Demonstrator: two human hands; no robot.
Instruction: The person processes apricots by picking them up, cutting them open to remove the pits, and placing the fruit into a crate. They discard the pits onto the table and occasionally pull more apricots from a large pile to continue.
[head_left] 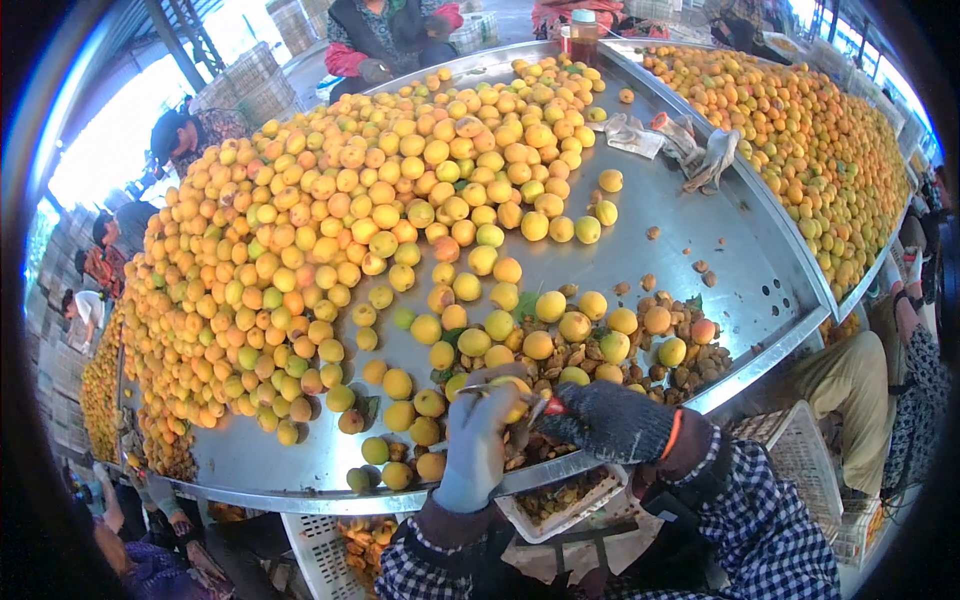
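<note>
In the head view, my left hand (478,438) wears a grey glove and has its fingers closed on a yellow apricot (513,398) near the front rim of the metal sorting table (240,460). My right hand (610,420), in a dark knit glove with an orange cuff, grips a red-handled tool (555,407) against that apricot; its tip is hidden. Loose yellow and greenish apricots (350,210) cover much of the tabletop. Brown pits and scraps (690,375) lie just beyond my hands. Below the rim sits a white tray (560,500) with small pieces in it.
Worn gloves (705,160) and jars (583,40) lie or stand toward the back. A second apricot-laden table (780,140) adjoins at right. Co-workers (185,140) sit around the tables, one's trousered leg (850,400) close on my right. Plastic crates (780,450) stand below.
</note>
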